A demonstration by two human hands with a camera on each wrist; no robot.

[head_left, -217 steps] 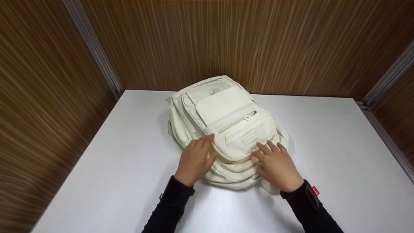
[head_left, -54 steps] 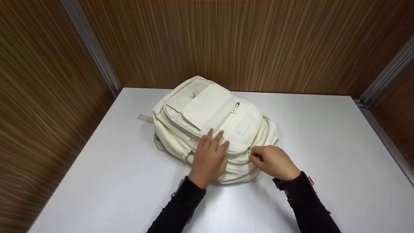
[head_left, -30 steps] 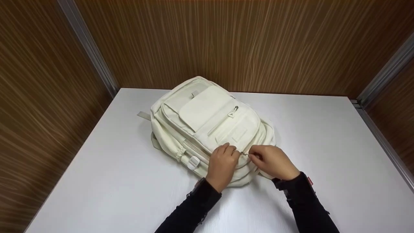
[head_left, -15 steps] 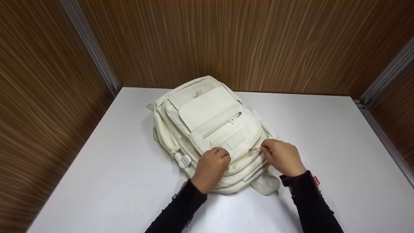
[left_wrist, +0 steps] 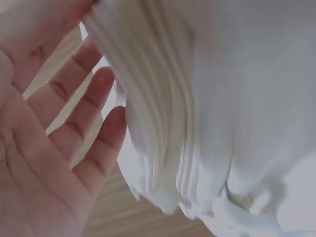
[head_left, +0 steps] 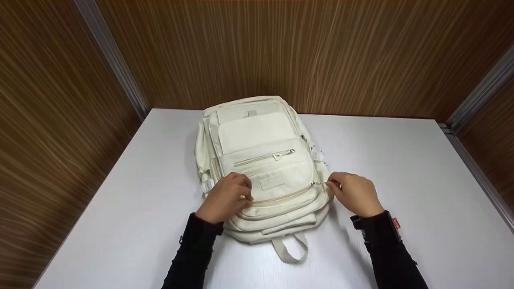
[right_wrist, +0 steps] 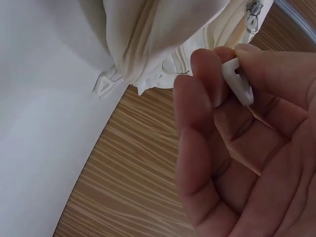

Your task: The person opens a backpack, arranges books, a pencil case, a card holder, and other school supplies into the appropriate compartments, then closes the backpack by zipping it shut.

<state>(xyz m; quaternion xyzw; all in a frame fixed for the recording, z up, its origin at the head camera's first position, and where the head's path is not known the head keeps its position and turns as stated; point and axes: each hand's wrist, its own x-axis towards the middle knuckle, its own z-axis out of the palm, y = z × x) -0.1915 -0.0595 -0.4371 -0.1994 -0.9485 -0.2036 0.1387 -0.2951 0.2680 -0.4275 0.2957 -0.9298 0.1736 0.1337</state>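
Observation:
A cream backpack (head_left: 257,130) lies front side up on the table, its fabric top loop (head_left: 286,253) toward me. My right hand (head_left: 356,194) pinches a white triangular zipper pull (right_wrist: 240,88) between thumb and index finger. That pull stretches out from the slider at the right end of the front pocket's curved zipper (head_left: 283,196). At the pocket's lower left corner, my left hand (head_left: 227,196) pinches the edge with thumb and index finger; its other fingers (left_wrist: 106,143) extend loosely beside the bag in the left wrist view.
The bag rests on a white table (head_left: 401,168). Brown wood-grain panels (head_left: 305,52) stand behind and at the sides, joined by metal corner strips (head_left: 116,64). A second zipper pull (head_left: 278,156) lies on the small front pocket, and a white buckle (head_left: 207,184) sits at the left side.
The backpack has turned to lie nearly straight, bringing its top loop into view. My left hand has shifted left along the pocket edge; the right hand keeps hold of the zipper pull.

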